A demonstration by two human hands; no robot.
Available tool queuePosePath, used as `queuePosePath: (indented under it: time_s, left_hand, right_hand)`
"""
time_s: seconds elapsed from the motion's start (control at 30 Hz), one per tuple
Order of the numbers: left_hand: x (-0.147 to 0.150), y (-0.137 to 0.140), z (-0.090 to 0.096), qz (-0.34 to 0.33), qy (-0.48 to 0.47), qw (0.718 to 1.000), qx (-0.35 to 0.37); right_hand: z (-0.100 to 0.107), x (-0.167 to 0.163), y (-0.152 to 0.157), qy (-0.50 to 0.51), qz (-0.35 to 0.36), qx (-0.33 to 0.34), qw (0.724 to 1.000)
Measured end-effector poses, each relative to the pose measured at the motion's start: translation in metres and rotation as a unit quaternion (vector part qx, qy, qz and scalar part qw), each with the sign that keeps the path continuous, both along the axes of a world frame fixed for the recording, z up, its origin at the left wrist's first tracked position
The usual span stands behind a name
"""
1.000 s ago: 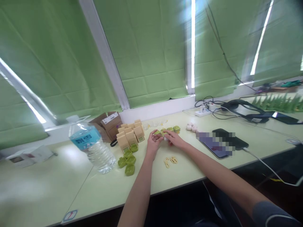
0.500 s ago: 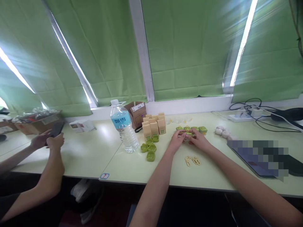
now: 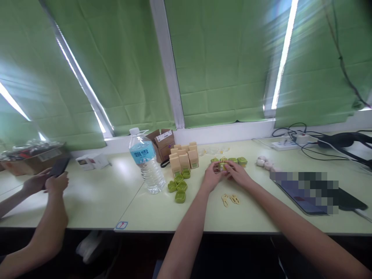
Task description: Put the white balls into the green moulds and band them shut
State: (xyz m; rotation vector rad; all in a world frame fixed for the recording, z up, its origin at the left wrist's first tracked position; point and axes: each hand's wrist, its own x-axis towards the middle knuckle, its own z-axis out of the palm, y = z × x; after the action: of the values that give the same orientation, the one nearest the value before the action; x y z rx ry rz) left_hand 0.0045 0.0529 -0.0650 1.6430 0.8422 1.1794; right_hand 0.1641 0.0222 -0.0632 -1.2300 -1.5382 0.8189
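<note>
Between my left hand (image 3: 213,177) and my right hand (image 3: 240,175) is a small clear box with a green top (image 3: 223,166) and a yellow loop on it. Fingers of both hands close on its sides, partly hiding it. Just behind stand similar green-topped boxes (image 3: 242,160) in a row. Nearer to me lie loose yellow loops (image 3: 235,199) on the table. To the left of my hands, several open green cup-like pieces (image 3: 180,196) form a group beside small tan paper packets (image 3: 184,160).
A large water bottle (image 3: 147,162) and a brown carton (image 3: 162,145) stand left. Clear pieces (image 3: 213,150) lie at the back. Pale round lumps (image 3: 264,162), a power strip (image 3: 284,145) and a dark tablet (image 3: 302,195) are right. Another person's hands (image 3: 48,181) hold a phone.
The view has shifted a little, so the table's contents sit further left. Both hands stay around the green-topped box, and more of its front shows between my fingers.
</note>
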Motion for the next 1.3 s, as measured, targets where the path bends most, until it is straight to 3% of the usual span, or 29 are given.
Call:
queuePosePath:
  time_s: [0.23, 0.4, 0.6, 1.03, 1.17, 1.3]
  left_hand:
    - [-0.011, 0.026, 0.000, 0.133, -0.123, 0.983, 0.012]
    - [-0.018, 0.033, -0.005, 0.214, -0.059, 0.975, 0.025]
    - [-0.013, 0.029, -0.007, 0.221, 0.072, 0.971, 0.046]
    - [-0.014, 0.023, -0.006, 0.241, 0.125, 0.962, 0.019]
    - [-0.013, 0.024, -0.007, 0.236, 0.118, 0.964, 0.036]
    - [-0.013, 0.025, -0.008, 0.247, 0.127, 0.959, 0.052]
  right_hand:
    - [0.006, -0.003, -0.002, -0.066, 0.023, 0.010, 0.997]
    - [0.004, -0.001, -0.001, -0.123, 0.031, 0.037, 0.991]
    - [0.003, 0.001, 0.000, -0.147, 0.044, 0.039, 0.987]
    - [0.003, 0.002, 0.001, -0.170, 0.047, 0.039, 0.984]
    - [0.006, -0.001, -0.004, -0.147, 0.109, 0.039, 0.982]
    - [0.012, -0.005, -0.013, -0.124, 0.207, -0.006, 0.970]
